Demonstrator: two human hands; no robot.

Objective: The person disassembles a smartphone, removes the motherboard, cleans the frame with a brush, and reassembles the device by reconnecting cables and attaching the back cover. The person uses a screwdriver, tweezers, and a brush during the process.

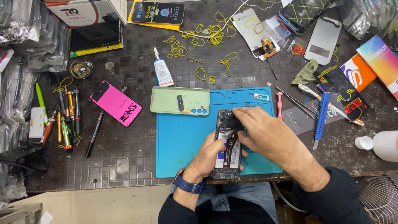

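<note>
Fingers (212,143) of the left hand (207,159) are clenched around the opened phone (228,145), gripping its left edge and lower half, while the right hand (265,132) pinches at a part near the phone's top edge, fingertips closed on it. The phone lies upright over the blue mat (182,137), close to the near edge of the desk (124,153).

At far left, screwdrivers and tools (66,118) lie in a row, then a pink card (116,103) and a black pen (94,133) with bare dark desk below them. A pale green back cover (178,99) overlaps the mat's upper left corner, a glue tube (161,70) above it. Open mat lies left of the phone. Right of the hands, tweezers (298,103) and a blue tool (321,118) lie near the mat's right edge, a white bottle (383,145) at the far right.
</note>
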